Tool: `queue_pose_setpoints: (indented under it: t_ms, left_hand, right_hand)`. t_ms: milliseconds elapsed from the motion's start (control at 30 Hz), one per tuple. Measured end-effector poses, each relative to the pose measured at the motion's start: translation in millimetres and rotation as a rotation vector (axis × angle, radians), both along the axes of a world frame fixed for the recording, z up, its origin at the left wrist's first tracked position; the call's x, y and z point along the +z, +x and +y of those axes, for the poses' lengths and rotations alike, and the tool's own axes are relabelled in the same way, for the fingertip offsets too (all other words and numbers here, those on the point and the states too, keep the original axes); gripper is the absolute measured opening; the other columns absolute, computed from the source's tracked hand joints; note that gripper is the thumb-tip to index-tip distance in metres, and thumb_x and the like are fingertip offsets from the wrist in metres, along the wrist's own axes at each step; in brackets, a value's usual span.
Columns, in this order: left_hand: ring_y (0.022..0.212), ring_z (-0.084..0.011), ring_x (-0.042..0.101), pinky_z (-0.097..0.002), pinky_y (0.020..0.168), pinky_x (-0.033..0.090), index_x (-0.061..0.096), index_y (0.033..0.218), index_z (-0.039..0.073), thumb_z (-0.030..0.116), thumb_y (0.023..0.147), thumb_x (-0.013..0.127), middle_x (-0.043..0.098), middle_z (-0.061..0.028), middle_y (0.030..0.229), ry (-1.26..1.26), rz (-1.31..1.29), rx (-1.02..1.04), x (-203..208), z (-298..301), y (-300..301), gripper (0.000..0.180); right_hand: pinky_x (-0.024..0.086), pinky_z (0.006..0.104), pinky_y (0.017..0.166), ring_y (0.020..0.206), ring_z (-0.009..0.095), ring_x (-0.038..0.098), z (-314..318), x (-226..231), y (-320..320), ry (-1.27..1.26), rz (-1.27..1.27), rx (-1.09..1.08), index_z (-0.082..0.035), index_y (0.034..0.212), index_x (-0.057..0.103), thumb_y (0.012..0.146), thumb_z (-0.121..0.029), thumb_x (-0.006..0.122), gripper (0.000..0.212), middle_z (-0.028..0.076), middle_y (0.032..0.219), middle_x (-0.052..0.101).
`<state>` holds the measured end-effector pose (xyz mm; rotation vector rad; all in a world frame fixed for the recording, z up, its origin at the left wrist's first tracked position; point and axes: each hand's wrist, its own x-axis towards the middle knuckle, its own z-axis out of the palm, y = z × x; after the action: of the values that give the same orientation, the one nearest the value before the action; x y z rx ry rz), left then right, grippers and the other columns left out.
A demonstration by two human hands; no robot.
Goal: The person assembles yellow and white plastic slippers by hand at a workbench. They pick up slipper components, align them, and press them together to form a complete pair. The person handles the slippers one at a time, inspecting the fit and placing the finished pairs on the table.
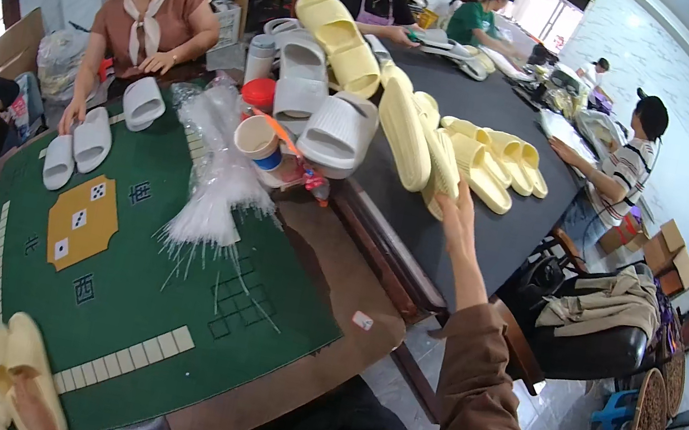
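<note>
My right arm, in a brown sleeve, reaches out over the dark grey table. The right hand is closed on the near end of a yellow slipper, part of a pile of yellow slippers; its fingertips are partly hidden. A larger yellow slipper leans just left of it. At the lower left rim, my left hand shows only in part, against a yellow slipper in a small upright bunch. It appears to grip the bunch, though most of its fingers are out of sight.
Grey slippers and a yellow slipper lie heaped beside a paper cup and red lid. Clear plastic strips spread over the green mat. Across it, a person touches grey slippers. A chair stands right.
</note>
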<state>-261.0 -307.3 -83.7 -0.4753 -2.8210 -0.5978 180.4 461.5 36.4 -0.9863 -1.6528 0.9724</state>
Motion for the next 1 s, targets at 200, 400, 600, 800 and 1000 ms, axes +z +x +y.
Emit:
queue_pose_setpoints:
  t_ms: [200,400,600,800,1000]
  left_hand:
    - [0.073,-0.0260,0.056,-0.0512,0.073,0.047,0.073,0.091,0.015,0.020,0.090,0.053,0.061,-0.0091,0.074,-1.218,0.969,-0.046,123,68,53,0.021]
    - [0.085,-0.0324,0.061,-0.0678,0.088,0.043,0.051,0.137,0.017,0.031,0.088,0.058,0.067,-0.0200,0.099,-0.591,0.403,0.014,39,-22,-32,0.051]
    - [0.129,-0.0318,0.044,-0.0418,0.110,0.031,0.055,0.126,-0.001,0.013,0.097,0.044,0.048,-0.0175,0.137,0.423,-0.005,-0.271,88,189,119,0.034]
    - [0.142,-0.0442,0.021,-0.0635,0.112,0.015,0.038,0.146,0.009,0.056,0.068,0.076,0.024,-0.0200,0.154,0.123,-0.004,-0.668,91,284,210,0.098]
    - [0.141,-0.0414,0.022,-0.0649,0.111,0.018,0.042,0.145,0.030,0.055,0.069,0.073,0.030,-0.0111,0.152,-0.090,-0.017,-0.746,71,293,192,0.085]
  right_hand:
    - [0.034,0.0341,0.109,0.131,0.022,0.044,-85,49,31,0.148,0.211,0.116,-0.008,0.151,0.028,0.088,0.001,0.052,0.068,0.012,0.144,0.045]
    - [0.032,0.0382,0.112,0.136,0.032,0.041,-146,66,25,0.511,-0.132,0.509,-0.001,0.148,0.032,0.083,0.000,0.057,0.070,0.020,0.149,0.038]
    - [0.039,0.0484,0.103,0.131,0.041,0.043,-227,4,-42,0.705,-0.473,0.827,-0.010,0.144,0.042,0.076,0.001,0.062,0.072,0.020,0.146,0.040]
    - [0.039,0.0512,0.100,0.129,0.042,0.043,-287,-40,-53,0.984,-0.633,0.761,-0.014,0.140,0.049,0.082,-0.013,0.061,0.060,0.019,0.143,0.043]
    - [0.035,0.0535,0.107,0.131,0.040,0.041,-274,-34,-23,0.911,-0.709,0.828,-0.019,0.136,0.055,0.077,-0.007,0.063,0.060,0.015,0.144,0.043]
